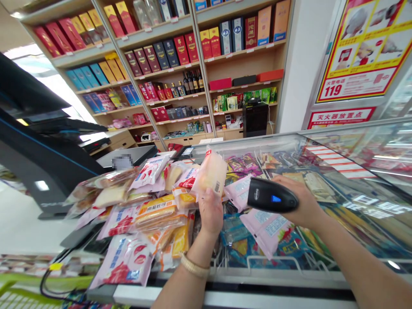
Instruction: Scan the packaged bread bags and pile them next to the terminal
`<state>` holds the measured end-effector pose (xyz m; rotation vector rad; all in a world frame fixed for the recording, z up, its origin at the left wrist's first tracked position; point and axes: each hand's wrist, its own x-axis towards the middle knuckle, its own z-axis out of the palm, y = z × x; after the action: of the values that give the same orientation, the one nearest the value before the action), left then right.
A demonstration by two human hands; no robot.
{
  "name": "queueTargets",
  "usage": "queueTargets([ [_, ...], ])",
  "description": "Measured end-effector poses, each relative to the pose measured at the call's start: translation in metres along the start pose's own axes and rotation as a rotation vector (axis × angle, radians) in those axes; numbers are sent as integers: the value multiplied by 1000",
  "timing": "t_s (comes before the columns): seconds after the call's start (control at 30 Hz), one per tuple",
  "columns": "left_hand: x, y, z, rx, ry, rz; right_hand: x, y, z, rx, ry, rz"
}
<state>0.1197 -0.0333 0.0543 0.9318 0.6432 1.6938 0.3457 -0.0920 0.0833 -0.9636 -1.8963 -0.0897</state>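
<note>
My left hand, with a beige band on the wrist, grips the lower end of a clear packet of pale sliced bread and holds it upright. A barcode shows near the packet's lower right edge. To its right, my right hand is wrapped round a black barcode scanner with a small blue light on top; its front end points left toward the bread packet, apart from it. Pink-and-white packets lie below the scanner. Left of my left hand is a heap of bagged bread, with a yellow toast packet among it.
A glass-topped freezer with packaged goods inside spans the front and right. At left stand a dark checkout machine and a flat grey platform. A green basket sits low left. Shelves of boxed bottles line the back.
</note>
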Motion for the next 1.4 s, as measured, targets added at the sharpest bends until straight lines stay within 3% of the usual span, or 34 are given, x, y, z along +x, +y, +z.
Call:
queueTargets([
  [0.13,1,-2,-1,-9,-27,29,-4,8,-4,-55,55,8],
  [0.23,0,-5,-4,216,-140,116,-6,18,-13,-134,141,72],
  [0.37,-4,-14,-9,735,-525,320,-9,32,-27,-293,338,168],
  [0.47,-9,-22,-9,1006,-811,322,-11,41,-33,-384,444,255],
  [0.6,-15,-27,-6,1168,-1079,279,-15,49,-35,-437,473,351],
  [0.67,-15,-23,-5,1173,-1123,342,-16,52,-34,-456,473,340],
  [0.77,-8,-10,-8,1137,-959,587,-17,54,-32,-484,466,266],
  [0.87,6,6,-14,1185,-495,804,-16,55,-31,-506,442,212],
  [0.93,18,16,-19,1297,-169,798,-16,54,-30,-508,437,185],
  [1.0,27,23,-24,1441,24,679,-15,53,-29,-505,430,174],
  [1.13,34,24,-28,1639,77,437,-16,52,-27,-500,393,158],
  [1.4,35,17,-28,1666,-52,300,-20,53,-20,-475,327,122],
])
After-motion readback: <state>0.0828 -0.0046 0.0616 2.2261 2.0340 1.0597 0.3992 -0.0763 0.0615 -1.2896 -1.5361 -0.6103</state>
